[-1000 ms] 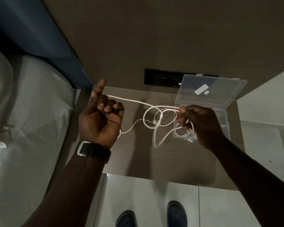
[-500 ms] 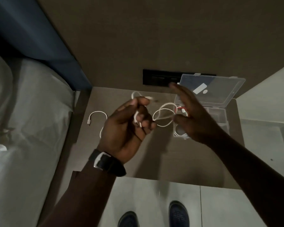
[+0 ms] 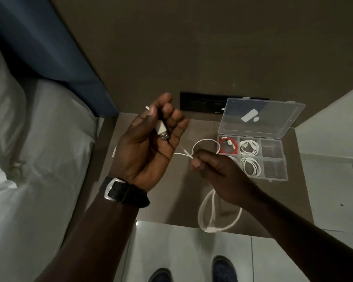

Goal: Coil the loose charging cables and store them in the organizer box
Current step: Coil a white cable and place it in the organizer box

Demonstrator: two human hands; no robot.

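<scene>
My left hand (image 3: 151, 145) is raised palm up over the nightstand, its fingers curled around the USB plug (image 3: 162, 130) of a white cable (image 3: 204, 141). My right hand (image 3: 214, 169) pinches the same cable a little to the right. Loops of it hang below that hand (image 3: 209, 212) toward the table's front edge. The clear organizer box (image 3: 273, 159) lies open at the right, its lid (image 3: 261, 117) tilted up. In its compartments are a red coiled cable (image 3: 228, 146) and two white coiled cables (image 3: 250, 147), (image 3: 251, 166).
The brown nightstand (image 3: 171, 192) stands between a bed with white sheets (image 3: 39, 139) on the left and a pale surface on the right. A black socket panel (image 3: 202, 102) is on the wall behind. My shoes (image 3: 222, 269) show on the tiled floor.
My left hand rose and turned palm up with the plug in it. My right hand went from fingers spread near the box to pinching the cable, and loops now hang under it.
</scene>
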